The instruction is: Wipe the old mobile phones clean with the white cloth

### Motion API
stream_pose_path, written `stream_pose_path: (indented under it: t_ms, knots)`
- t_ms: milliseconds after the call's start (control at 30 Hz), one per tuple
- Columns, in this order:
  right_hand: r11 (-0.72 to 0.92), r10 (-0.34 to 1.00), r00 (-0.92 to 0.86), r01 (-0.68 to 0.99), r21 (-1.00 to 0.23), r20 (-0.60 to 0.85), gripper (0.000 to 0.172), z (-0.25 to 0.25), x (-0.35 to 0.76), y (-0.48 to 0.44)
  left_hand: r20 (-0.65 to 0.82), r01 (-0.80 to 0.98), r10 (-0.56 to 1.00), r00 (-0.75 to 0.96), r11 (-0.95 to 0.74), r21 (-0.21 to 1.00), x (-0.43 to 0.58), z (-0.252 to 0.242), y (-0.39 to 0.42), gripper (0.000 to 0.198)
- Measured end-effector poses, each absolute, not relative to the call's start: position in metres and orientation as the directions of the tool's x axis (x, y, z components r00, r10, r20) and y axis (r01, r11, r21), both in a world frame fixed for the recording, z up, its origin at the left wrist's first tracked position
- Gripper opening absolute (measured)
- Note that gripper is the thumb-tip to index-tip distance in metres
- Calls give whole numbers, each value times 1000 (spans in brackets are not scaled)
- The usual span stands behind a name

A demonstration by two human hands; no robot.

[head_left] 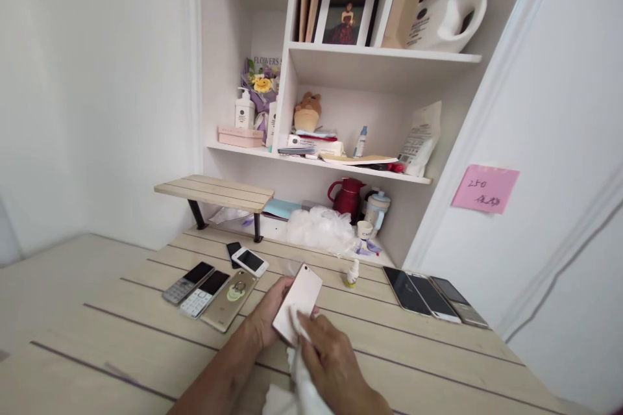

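My left hand (267, 315) is wrapped round the side of a pale pink smartphone (302, 293), which it holds tilted above the slatted table with its back and camera toward me. My right hand (331, 355) pinches a white cloth or tissue (305, 386) and presses it against the lower part of the phone's back. The cloth's loose end hangs down toward the table's near side. Beyond the phone, a small white dropper-like bottle (352, 273) stands on the table (403, 363).
Left lie two keypad phones (189, 282), a gold phone with a ring (232, 301) and a white phone (250, 261) over a dark one. Several phones (428, 297) lie in a row at right. Behind are a small raised stand (217, 193), a red jug (346, 199) and shelves (360, 54).
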State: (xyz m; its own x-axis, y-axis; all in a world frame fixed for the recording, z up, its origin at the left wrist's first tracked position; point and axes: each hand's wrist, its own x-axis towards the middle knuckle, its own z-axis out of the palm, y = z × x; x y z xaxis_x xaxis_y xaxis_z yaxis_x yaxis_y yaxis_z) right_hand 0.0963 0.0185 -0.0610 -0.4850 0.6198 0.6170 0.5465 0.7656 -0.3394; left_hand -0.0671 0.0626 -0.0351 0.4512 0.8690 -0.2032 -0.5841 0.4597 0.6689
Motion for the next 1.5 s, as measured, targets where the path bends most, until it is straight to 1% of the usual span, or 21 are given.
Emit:
stream_pose_path:
  t_ms: [67, 100, 233, 300, 467, 500, 600, 667, 700, 833, 867, 933, 1033, 1100, 1200, 1267, 1400, 1433, 1500]
  knots:
    - [808, 579, -555, 490, -328, 597, 43, -61, 92, 13, -197, -599, 878, 436, 447, 664, -67, -36, 63, 37]
    - [803, 582, -543, 498, -326, 605, 43, -60, 92, 13, -192, -608, 880, 434, 443, 659, -66, -35, 62, 37]
    - [687, 654, -323, 633, -358, 684, 38, -61, 100, 23, -176, -641, 881, 439, 444, 626, -59, -32, 58, 33]
    - [672, 656, -287, 643, -366, 698, 37, -62, 100, 24, -173, -655, 886, 431, 439, 615, -57, -31, 56, 33]
    - [781, 583, -472, 551, -296, 661, 40, -66, 87, 12, -174, -687, 905, 388, 410, 600, -60, -32, 58, 39]
    - [772, 592, -469, 563, -294, 655, 40, -66, 87, 12, -172, -694, 908, 381, 404, 596, -60, -32, 58, 39]
    - [690, 647, -355, 649, -321, 675, 37, -67, 90, 16, -165, -715, 919, 358, 383, 585, -58, -32, 57, 39]
    - [663, 661, -318, 671, -331, 680, 37, -67, 92, 17, -164, -727, 928, 335, 366, 581, -55, -32, 56, 38]
    - [674, 657, -335, 663, -327, 675, 38, -67, 91, 17, -168, -731, 931, 324, 359, 581, -54, -32, 55, 39]
    - [774, 601, -510, 565, -286, 615, 41, -66, 85, 9, -193, -731, 938, 288, 346, 588, -52, -33, 54, 45]
    - [773, 604, -520, 567, -286, 604, 41, -66, 84, 8, -193, -732, 940, 282, 341, 590, -52, -33, 54, 46]
    - [720, 652, -460, 624, -303, 602, 39, -66, 85, 9, -178, -741, 947, 269, 321, 590, -51, -33, 54, 47]
    - [631, 702, -343, 705, -322, 624, 38, -69, 87, 13, -142, -766, 961, 239, 276, 580, -50, -33, 55, 42]
    - [654, 681, -372, 697, -295, 631, 38, -71, 86, 13, -132, -780, 968, 215, 252, 573, -49, -33, 55, 38]
    - [722, 635, -476, 645, -250, 608, 38, -72, 82, 9, -144, -791, 974, 177, 228, 568, -50, -32, 55, 38]
    - [703, 654, -457, 661, -262, 603, 39, -71, 83, 9, -150, -798, 978, 145, 205, 566, -50, -30, 55, 40]
    - [608, 725, -323, 716, -344, 608, 39, -68, 88, 15, -149, -811, 986, 75, 147, 566, -50, -27, 54, 44]
    - [609, 728, -320, 709, -355, 606, 39, -69, 87, 15, -152, -812, 986, 62, 138, 567, -49, -27, 54, 44]
    - [654, 704, -370, 670, -350, 607, 40, -70, 85, 12, -161, -812, 986, 44, 129, 569, -49, -28, 54, 44]
